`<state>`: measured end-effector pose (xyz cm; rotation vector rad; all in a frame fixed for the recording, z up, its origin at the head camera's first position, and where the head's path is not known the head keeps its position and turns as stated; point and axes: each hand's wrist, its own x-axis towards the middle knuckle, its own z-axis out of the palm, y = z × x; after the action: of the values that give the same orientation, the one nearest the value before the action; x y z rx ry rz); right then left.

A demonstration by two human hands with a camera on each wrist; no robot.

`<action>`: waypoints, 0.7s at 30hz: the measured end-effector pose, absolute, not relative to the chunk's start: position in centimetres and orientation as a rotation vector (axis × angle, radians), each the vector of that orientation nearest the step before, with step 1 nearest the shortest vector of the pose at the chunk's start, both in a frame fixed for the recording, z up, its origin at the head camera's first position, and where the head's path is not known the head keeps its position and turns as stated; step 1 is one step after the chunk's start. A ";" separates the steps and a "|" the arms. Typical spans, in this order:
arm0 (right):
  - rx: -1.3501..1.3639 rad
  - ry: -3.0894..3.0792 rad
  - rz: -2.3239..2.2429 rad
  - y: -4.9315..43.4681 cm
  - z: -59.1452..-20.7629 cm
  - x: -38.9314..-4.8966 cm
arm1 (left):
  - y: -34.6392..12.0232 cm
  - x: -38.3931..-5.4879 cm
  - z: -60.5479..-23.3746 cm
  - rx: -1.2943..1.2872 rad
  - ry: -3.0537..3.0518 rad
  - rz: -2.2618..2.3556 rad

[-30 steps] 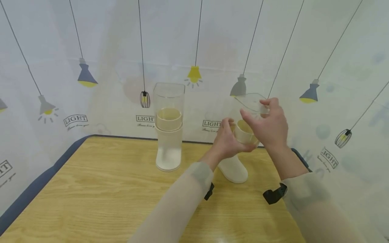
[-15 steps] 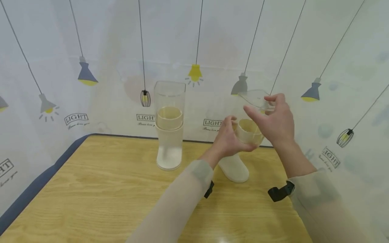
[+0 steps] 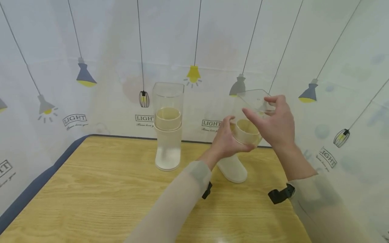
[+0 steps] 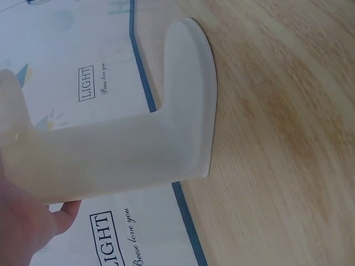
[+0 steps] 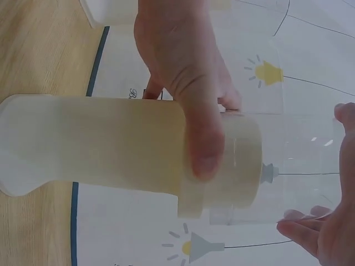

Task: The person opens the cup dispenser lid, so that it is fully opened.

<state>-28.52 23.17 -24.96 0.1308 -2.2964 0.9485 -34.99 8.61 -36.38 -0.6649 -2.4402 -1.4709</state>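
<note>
A white boot-shaped plastic container (image 3: pixel 233 170) stands on the table, its toe towards me. My left hand (image 3: pixel 226 140) grips it round the upper collar; in the right wrist view the left thumb (image 5: pixel 206 149) lies across that collar. Above the collar, a clear faceted plastic sleeve (image 5: pixel 305 144) fits around the cream-coloured neck. My right hand (image 3: pixel 276 121) holds this sleeve near its upper edge, thumb on the near side and fingers on the far side. The left wrist view shows the boot's shaft (image 4: pixel 111 155) and foot, with part of the left hand (image 4: pixel 28 227) at the edge.
A second white boot container (image 3: pixel 168 158) stands upright to the left, with a clear sleeve (image 3: pixel 168 89) over its neck. Both are near the back of the wooden table (image 3: pixel 91 189). A white curtain (image 3: pixel 115 77) printed with lamps hangs just behind the table's dark edge.
My right hand has shifted slightly right, and the clear sleeve's top edge has turned and moved a little with it. The left hand and both boots stay nearly in place.
</note>
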 end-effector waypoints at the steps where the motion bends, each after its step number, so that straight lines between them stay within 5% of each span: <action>1: 0.125 -2.279 0.956 23.2 -24.9 -28.5 | 8.6 -35.0 -36.4 -0.667 -2.440 -1.472; 21: 0.008 -2.117 1.067 25.9 -22.1 -25.6 | 8.6 -33.9 -37.7 -0.591 -2.434 -1.626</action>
<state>-25.59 25.94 -22.05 0.0080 -2.1168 1.0673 -33.86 8.62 -37.66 -0.5908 -2.4342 -1.6263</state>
